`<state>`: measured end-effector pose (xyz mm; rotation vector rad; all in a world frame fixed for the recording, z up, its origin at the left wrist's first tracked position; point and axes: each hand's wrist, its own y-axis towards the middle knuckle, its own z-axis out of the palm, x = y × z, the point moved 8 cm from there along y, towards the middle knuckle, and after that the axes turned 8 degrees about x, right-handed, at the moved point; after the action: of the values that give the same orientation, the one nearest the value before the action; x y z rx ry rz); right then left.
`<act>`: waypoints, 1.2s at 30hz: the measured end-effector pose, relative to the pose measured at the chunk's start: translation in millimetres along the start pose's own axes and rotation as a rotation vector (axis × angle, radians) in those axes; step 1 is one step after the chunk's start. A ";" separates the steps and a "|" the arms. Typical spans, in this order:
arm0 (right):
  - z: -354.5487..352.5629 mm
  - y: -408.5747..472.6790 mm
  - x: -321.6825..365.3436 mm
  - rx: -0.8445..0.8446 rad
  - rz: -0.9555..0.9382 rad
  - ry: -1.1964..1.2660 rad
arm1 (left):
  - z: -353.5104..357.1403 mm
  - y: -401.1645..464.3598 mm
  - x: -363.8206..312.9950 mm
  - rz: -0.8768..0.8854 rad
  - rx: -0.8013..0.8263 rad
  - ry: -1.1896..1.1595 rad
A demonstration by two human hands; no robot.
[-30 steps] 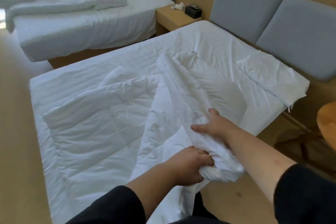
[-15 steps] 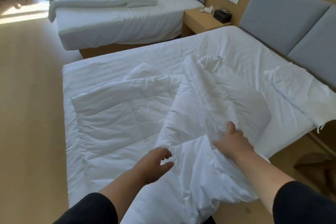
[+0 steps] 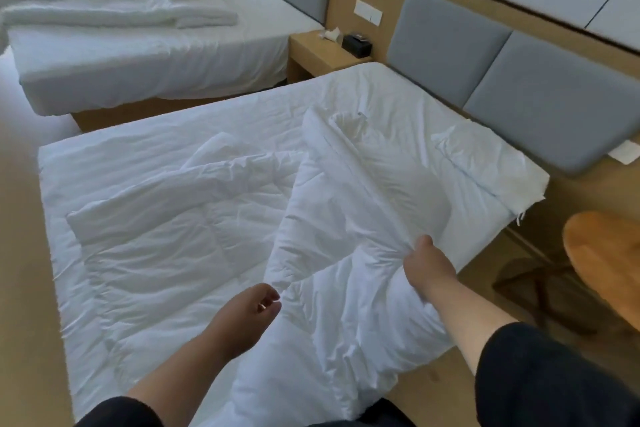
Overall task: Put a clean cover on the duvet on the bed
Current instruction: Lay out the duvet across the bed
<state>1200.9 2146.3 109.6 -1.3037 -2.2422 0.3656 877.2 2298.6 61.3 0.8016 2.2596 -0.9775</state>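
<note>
Head view, setting: a hotel-style room seen from above the near bed (image 3: 104, 163), a low bed with a white sheet and a grey padded headboard (image 3: 519, 94) at the far right
Head view, task thing: a white quilted duvet (image 3: 166, 246) lies rumpled across the bed, one part flat at the left, another part folded over into a thick ridge that runs from mid-bed toward the person
Head view, cover: a thinner, smooth white fabric sheet, likely the clean cover (image 3: 485, 166), is spread toward the headboard end with a frayed corner hanging off the mattress; where cover ends and duvet begins is hard to tell, white on white
Head view, right hand (image 3: 427, 270): its grip is closed on a bunched fold of white fabric at the ridge, thumb on top, lifting it slightly
Head view, left hand (image 3: 247, 315): grip loose and holding nothing, fingers lightly curled, hovering just above the duvet's near edge
Head view, surroundings: a second white bed (image 3: 138, 55) piled with folded bedding, a wooden nightstand (image 3: 318, 52) between the beds, a round wooden stool (image 3: 606, 263) at the right
Handling, a judgement: soft, limp and bulky, light but unwieldy; it will sag and bunch wherever held, so corners and edges are the best places to take hold, one in each hand
Stage, a judgement: early, with the duvet not yet inside the cover
</note>
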 end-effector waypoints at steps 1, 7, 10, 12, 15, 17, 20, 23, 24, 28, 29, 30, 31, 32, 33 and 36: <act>-10.6 -6.0 -21.2 -0.027 0.026 0.060 | 2.1 6.4 -9.1 0.017 0.015 0.004; -1.7 -97.4 -198.2 -0.131 0.378 0.325 | 50.3 44.7 -69.4 0.154 0.169 0.081; 35.3 -149.5 -255.4 -0.113 0.537 0.434 | 88.8 49.8 -85.8 0.194 0.268 0.113; 51.7 -169.4 -271.7 -0.101 0.580 0.467 | 108.8 48.3 -88.1 0.195 0.314 0.126; 60.6 -169.5 -274.0 -0.114 0.527 0.472 | 126.3 45.4 -81.3 0.155 0.339 0.162; 61.8 -157.2 -265.7 -0.115 0.457 0.437 | 130.0 42.9 -77.1 0.128 0.332 0.197; 65.3 -132.3 -244.6 -0.077 0.343 0.417 | 129.6 36.4 -69.8 0.078 0.279 0.206; 79.3 -109.6 -222.9 0.013 0.252 0.422 | 124.9 19.7 -59.8 0.009 0.207 0.168; 86.3 -102.0 -218.2 0.030 0.228 0.417 | 123.4 10.9 -53.2 -0.023 0.185 0.143; 127.4 -78.0 -204.9 0.158 0.217 0.383 | 117.0 -43.0 -10.3 -0.180 0.122 0.088; 139.9 -77.6 -197.5 0.192 0.221 0.360 | 113.8 -60.5 4.7 -0.220 0.113 0.081; 152.6 -78.1 -188.9 0.215 0.222 0.350 | 109.2 -78.2 19.3 -0.255 0.101 0.081; 163.0 -81.2 -177.3 0.236 0.226 0.340 | 102.9 -94.4 34.1 -0.287 0.081 0.082; 173.1 -85.3 -165.4 0.256 0.232 0.323 | 95.0 -110.2 48.5 -0.318 0.055 0.085; 181.5 -91.1 -152.2 0.278 0.243 0.297 | 86.2 -126.2 63.2 -0.351 0.028 0.082; 202.2 -104.7 -112.7 0.299 0.232 0.250 | 60.1 -168.4 109.3 -0.427 -0.036 0.035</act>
<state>1057.9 2001.4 -42.4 -1.3649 -1.7593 0.5639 700.5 2191.1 27.7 0.3237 2.5281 -1.1091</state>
